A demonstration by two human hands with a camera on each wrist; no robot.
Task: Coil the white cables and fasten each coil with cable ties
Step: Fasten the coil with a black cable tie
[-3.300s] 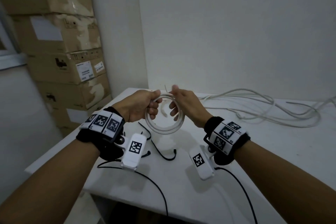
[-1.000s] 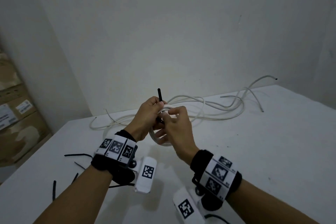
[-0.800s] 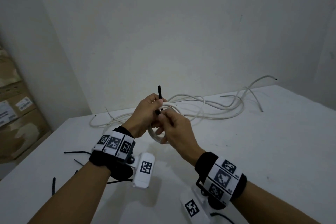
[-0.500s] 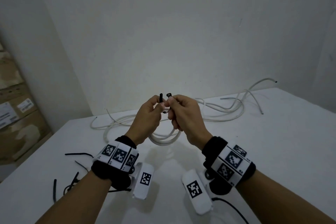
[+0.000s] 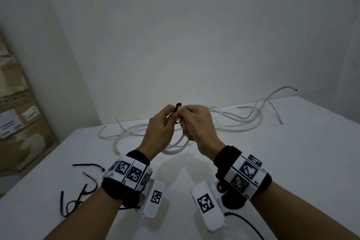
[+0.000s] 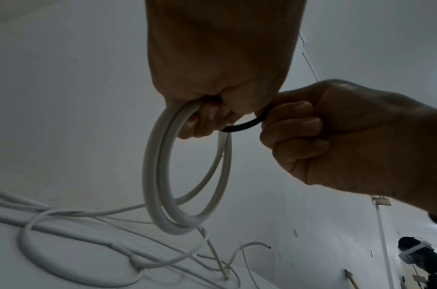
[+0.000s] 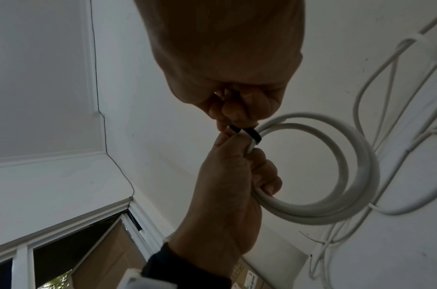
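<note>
Both hands' grips tight on upright-hanging white coil (image 5: 176, 147) and black cable tie (image 6: 244, 124) looped across it.

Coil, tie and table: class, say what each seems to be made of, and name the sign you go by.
Coil: white cable, likely plastic-sheathed; smooth with a soft sheen, bending in even loops.
Tie: black strip, probably nylon or similar plastic; thin and flat, curving without a kink.
Table: white, matte and flat; possibly laminate or painted board, but the pictures leave this open.

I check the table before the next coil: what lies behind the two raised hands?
Loose white cables sprawl on the white table along the wall. The hands cover their middle stretch.
</note>
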